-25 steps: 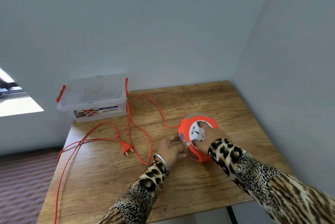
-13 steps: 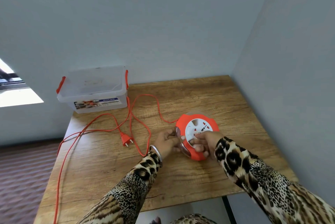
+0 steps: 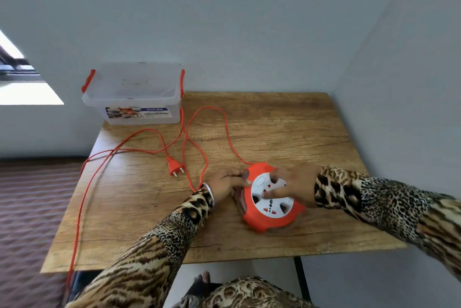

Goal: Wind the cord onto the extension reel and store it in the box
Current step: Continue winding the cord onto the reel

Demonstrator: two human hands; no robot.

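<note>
The extension reel (image 3: 270, 201), orange with a white socket face, lies flat on the wooden table (image 3: 274, 128) in the lower centre-right of the frame. The right hand (image 3: 294, 184) rests on top of it, fingers spread over the socket face and pressing on it, apparently to turn it. The left hand (image 3: 225, 183) is against the reel's left edge with fingers curled at the rim; whether it pinches the cord there or only steadies the housing cannot be told.

Most of the cord (image 3: 194, 130) is unwound. It leaves the reel's upper left side, loops up toward the middle of the frame, crosses itself, and runs left across the table, with a length hanging over the left edge down to the lower left. The plug (image 3: 174, 167) lies loose on the table, left of the hands.

The clear plastic box (image 3: 134, 98) with orange latches stands open and empty in the upper left, at the table's far corner.

Judging from this, winding is at an early stage: nearly all the cord remains to be drawn in, and storing the reel has not begun.
</note>
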